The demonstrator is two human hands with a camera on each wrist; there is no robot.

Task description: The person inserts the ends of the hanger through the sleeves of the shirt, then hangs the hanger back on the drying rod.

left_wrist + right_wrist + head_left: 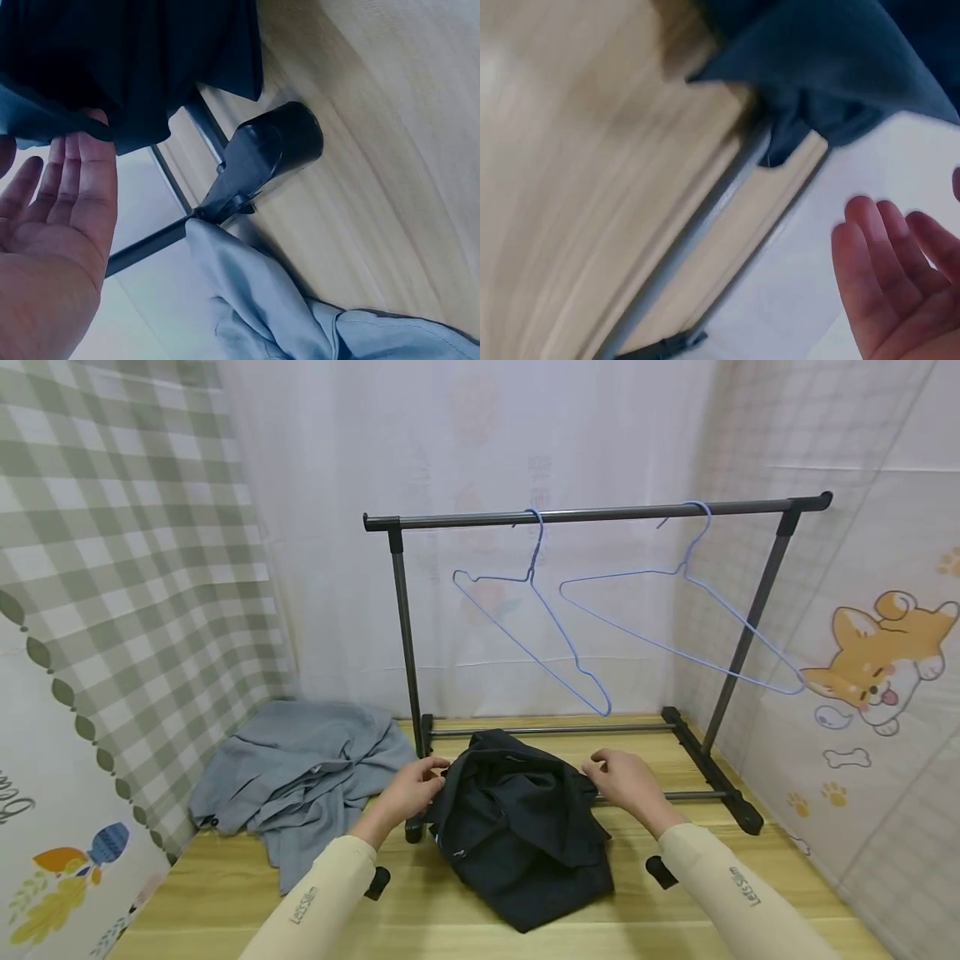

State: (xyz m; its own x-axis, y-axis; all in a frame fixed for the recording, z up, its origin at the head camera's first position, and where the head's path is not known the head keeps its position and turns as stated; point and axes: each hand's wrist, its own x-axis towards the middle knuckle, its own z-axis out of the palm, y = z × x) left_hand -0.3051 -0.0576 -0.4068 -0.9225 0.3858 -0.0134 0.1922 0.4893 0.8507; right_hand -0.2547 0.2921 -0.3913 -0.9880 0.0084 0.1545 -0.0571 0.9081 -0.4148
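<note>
A dark, nearly black garment [525,827] lies bunched on the wooden surface, with one pointed corner toward me and folds gathered at the top. At its left edge is my left hand [411,789]. In the left wrist view this hand [64,202] has its fingers fairly straight, with fingertips at the cloth's edge and one tip partly covered by a fold. On the other side, my right hand [626,779] is close to the garment's upper right edge. The right wrist view shows its loosely bent fingers [870,255] apart from the dark cloth [817,60].
A dark metal clothes rack [600,515] stands behind the garment, its right foot [738,810] on the wooden surface [637,927]. Two blue wire hangers, one left [555,618] and one right [690,575], hang from its bar. A grey-blue garment [307,768] lies heaped at left.
</note>
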